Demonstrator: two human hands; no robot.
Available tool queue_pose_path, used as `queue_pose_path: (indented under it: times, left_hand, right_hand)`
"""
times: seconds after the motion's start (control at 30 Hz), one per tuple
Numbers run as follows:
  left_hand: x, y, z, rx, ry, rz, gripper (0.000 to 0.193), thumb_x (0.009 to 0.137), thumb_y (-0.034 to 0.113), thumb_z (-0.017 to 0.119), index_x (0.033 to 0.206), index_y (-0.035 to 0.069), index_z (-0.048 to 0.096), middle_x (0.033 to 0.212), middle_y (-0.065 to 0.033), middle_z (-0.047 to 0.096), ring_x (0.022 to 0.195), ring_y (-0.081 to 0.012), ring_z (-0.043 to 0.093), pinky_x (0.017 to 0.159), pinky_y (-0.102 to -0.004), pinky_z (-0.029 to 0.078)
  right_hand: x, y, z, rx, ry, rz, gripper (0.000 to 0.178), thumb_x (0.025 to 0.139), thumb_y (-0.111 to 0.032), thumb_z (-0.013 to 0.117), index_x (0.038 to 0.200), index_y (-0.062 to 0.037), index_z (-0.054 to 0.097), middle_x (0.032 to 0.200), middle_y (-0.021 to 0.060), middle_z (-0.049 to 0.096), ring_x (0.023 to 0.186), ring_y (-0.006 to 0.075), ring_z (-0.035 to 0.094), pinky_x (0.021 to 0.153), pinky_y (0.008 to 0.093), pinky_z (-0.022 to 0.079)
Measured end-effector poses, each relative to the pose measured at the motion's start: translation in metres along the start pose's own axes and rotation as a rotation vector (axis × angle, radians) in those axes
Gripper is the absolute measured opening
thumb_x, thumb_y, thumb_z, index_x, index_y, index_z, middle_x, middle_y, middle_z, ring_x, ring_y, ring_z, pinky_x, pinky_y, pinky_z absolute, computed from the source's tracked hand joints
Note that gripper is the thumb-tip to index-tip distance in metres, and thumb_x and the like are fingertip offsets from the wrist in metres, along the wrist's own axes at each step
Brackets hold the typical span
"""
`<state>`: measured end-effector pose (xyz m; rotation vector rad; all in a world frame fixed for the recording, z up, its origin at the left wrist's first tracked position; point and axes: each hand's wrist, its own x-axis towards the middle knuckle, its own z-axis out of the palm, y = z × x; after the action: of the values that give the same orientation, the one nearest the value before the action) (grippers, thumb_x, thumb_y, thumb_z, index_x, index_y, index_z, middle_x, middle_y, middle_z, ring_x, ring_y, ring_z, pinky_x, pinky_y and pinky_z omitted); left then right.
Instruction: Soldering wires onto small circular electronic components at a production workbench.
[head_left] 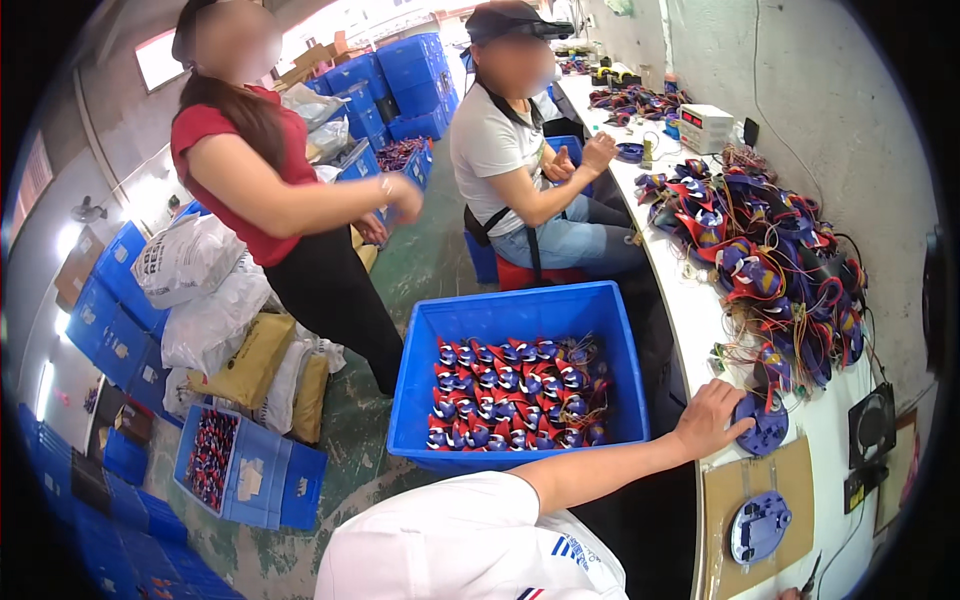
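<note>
My left hand [713, 418] reaches across to the white bench, palm down with fingers stretched out. Its thumb touches or lies right beside a round purple plastic part [762, 424] with wires by it. Nearer me, a second round purple plastic housing [760, 527] lies on a brown cardboard sheet [795, 480], its moulded inner side up. At the bottom edge only a bit of my right hand [791, 594] shows, its fingers mostly cut off. A thin dark pointed tool [813, 574] is next to it; whether the hand grips it is hidden.
A pile of wired red-and-purple assemblies [770, 260] covers the bench's wall side. Left of the bench stands a blue crate [420, 420] with rows of similar pieces. A seated co-worker [510, 160] and a standing person [270, 170] are beyond it. Sacks [250, 365] and blue bins fill the left.
</note>
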<state>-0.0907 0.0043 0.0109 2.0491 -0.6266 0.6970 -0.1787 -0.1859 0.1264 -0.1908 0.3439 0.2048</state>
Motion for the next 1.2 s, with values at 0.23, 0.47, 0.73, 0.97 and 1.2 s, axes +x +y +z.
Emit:
queue_pose_path:
  times: [0.23,0.47,0.73,0.97,1.2]
  left_hand:
    - [-0.003,0.000,0.001,0.002,-0.007,-0.006,0.035,0.080,0.028,0.062,0.102,0.002,0.053,0.094,-0.0123,0.052,0.090,-0.0277,0.048,0.083,-0.0351,0.040]
    - [-0.004,0.003,0.004,-0.033,-0.044,-0.028,0.034,0.076,0.026,0.065,0.098,0.002,0.057,0.090,-0.0118,0.057,0.085,-0.0288,0.052,0.080,-0.0365,0.043]
    - [-0.002,-0.009,0.016,0.071,-0.001,0.032,0.033,0.073,0.027,0.067,0.095,0.004,0.060,0.086,-0.0100,0.060,0.081,-0.0279,0.054,0.075,-0.0353,0.044]
    - [-0.004,-0.014,0.009,0.079,0.032,0.110,0.035,0.074,0.025,0.067,0.100,0.003,0.059,0.087,-0.0098,0.059,0.082,-0.0272,0.053,0.077,-0.0350,0.042]
    - [-0.002,-0.005,0.008,-0.021,0.001,0.086,0.034,0.077,0.025,0.064,0.101,0.001,0.058,0.091,-0.0111,0.057,0.085,-0.0276,0.052,0.080,-0.0350,0.042]
  right_hand:
    - [0.065,-0.002,-0.020,0.048,-0.078,-0.079,0.009,0.086,-0.010,0.049,0.078,-0.0079,0.045,0.059,0.0004,0.035,0.049,0.0118,0.030,0.047,0.0251,0.028]
    - [0.084,-0.024,-0.065,0.104,-0.073,-0.240,0.013,0.086,-0.011,0.049,0.075,-0.0078,0.043,0.056,-0.0014,0.032,0.045,0.0097,0.025,0.042,0.0234,0.023]
    - [-0.095,-0.066,-0.190,0.202,0.229,-0.723,0.018,0.086,-0.011,0.050,0.072,-0.0077,0.040,0.052,-0.0034,0.028,0.042,0.0073,0.019,0.036,0.0215,0.018]
    - [-0.123,-0.065,-0.170,0.251,0.278,-0.829,0.021,0.086,-0.012,0.051,0.069,-0.0086,0.039,0.050,-0.0044,0.026,0.040,0.0058,0.015,0.033,0.0205,0.015]
    - [-0.116,-0.024,-0.122,0.172,-0.024,-0.532,0.020,0.086,-0.012,0.051,0.069,-0.0082,0.039,0.049,-0.0045,0.026,0.040,0.0058,0.016,0.033,0.0206,0.015]
